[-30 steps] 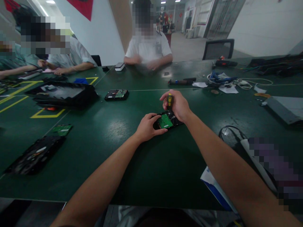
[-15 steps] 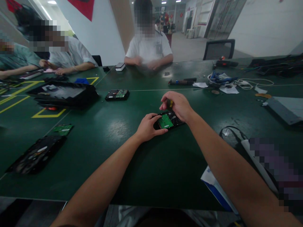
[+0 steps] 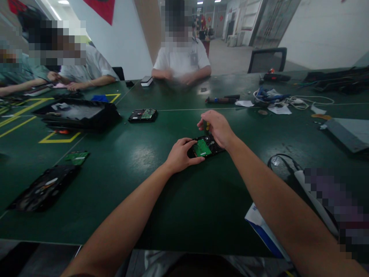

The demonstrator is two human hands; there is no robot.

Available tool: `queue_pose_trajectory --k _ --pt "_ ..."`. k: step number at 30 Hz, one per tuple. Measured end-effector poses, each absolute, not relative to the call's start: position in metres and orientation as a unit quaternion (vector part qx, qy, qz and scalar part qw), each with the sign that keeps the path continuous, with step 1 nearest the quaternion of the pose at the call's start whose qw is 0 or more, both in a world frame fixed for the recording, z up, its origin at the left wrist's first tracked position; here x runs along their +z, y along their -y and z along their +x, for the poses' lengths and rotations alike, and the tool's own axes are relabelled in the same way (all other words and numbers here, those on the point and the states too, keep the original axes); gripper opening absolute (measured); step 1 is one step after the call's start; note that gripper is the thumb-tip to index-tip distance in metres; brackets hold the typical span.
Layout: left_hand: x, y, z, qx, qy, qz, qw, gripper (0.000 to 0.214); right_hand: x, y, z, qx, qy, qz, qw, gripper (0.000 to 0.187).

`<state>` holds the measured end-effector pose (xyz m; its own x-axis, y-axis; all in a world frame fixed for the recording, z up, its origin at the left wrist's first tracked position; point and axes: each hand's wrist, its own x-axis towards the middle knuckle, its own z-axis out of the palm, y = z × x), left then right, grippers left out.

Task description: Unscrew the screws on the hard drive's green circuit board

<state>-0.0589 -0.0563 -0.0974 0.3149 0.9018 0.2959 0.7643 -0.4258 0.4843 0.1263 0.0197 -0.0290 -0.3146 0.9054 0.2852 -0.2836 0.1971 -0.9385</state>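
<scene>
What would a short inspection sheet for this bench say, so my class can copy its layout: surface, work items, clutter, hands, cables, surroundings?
Surface: green table, yellow tape at left.
Work items: black unit with green circuit board; yellow-marked tool over it, tip not discernible.
Clutter: black tray, second unit, dark unit and loose board at left; paper scrap at right.
Hands: left hand grips the black unit's left end; right hand holds the tool.
Cables: white cable far right, black cable nearer.
Surroundings: one person across the table, others at far left; chair beyond the far edge.

Black drive [image 3: 213, 147] flat, green board [image 3: 202, 148] uppermost
</scene>
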Motion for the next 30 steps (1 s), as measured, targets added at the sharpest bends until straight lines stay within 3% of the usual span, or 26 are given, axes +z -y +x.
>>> queue_pose_trajectory --k 10,19,27,30 --pt "-0.097 0.057 -0.059 0.271 -0.519 0.802 0.12 0.076 -0.016 -0.009 0.129 0.623 0.615 -0.225 0.428 0.024" --pt "-0.099 0.056 -0.059 0.27 -0.516 0.805 0.116 0.077 -0.02 -0.011 0.125 0.602 0.572 -0.263 0.491 0.028" --pt "-0.101 0.055 -0.06 0.276 -0.516 0.803 0.117 0.078 -0.022 -0.014 0.123 0.596 0.572 -0.267 0.496 0.054" --pt "-0.101 0.055 -0.06 0.275 -0.517 0.803 0.117 0.077 -0.026 -0.019 0.123 0.585 0.558 -0.279 0.518 0.045"
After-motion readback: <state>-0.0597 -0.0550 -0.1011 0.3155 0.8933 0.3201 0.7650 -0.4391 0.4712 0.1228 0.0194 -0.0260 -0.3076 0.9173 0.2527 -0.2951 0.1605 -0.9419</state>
